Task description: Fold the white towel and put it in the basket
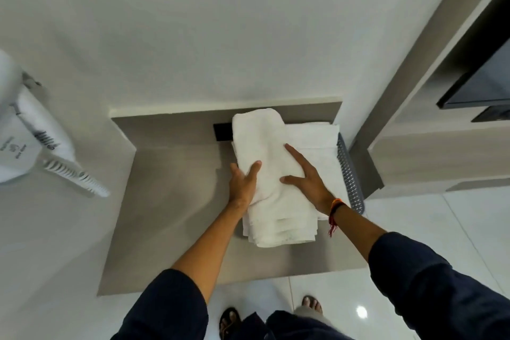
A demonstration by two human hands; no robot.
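left hand [244, 183] grips white towel [265, 146] edge; right hand [306, 179] flat, fingers spread, pressing white towel

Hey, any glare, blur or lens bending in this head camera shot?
Head view: one bright glare spot on the glossy floor tile; the hair dryer at the left edge is smeared; wide-angle bending tilts the wall edges inward; light is soft and even, the white towel keeps its folds and throws only a faint shadow on the counter.

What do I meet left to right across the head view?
White wall-mounted hair dryer → left hand → right hand (both on the folded white towel) → dark grey perforated plastic basket → black-framed dark panel.
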